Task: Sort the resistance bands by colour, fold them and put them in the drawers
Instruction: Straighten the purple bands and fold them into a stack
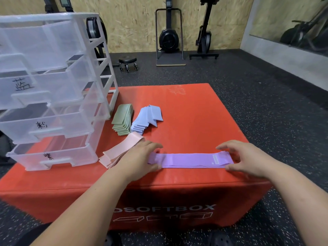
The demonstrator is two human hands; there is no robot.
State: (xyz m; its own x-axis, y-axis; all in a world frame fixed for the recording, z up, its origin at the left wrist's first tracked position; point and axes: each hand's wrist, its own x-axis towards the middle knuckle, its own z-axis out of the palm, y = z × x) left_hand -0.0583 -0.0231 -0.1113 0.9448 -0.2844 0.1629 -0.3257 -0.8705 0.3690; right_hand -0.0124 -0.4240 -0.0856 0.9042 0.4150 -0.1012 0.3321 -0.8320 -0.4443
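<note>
The fingers of my left hand (142,157) and right hand (245,157) curl round the ends of the purple bands (188,159). I should square the edges, then fold evenly.

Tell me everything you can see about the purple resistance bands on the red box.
The purple bands are a flat stack of several lilac, stretchy-looking fabric loops, edges roughly aligned, lying full length across the near part of the red box. A small pale label shows near the top band's right end. The left-hand grip holds the left end between thumb and fingers; the right-hand grip holds the right end likewise. Not yet folded.
</note>
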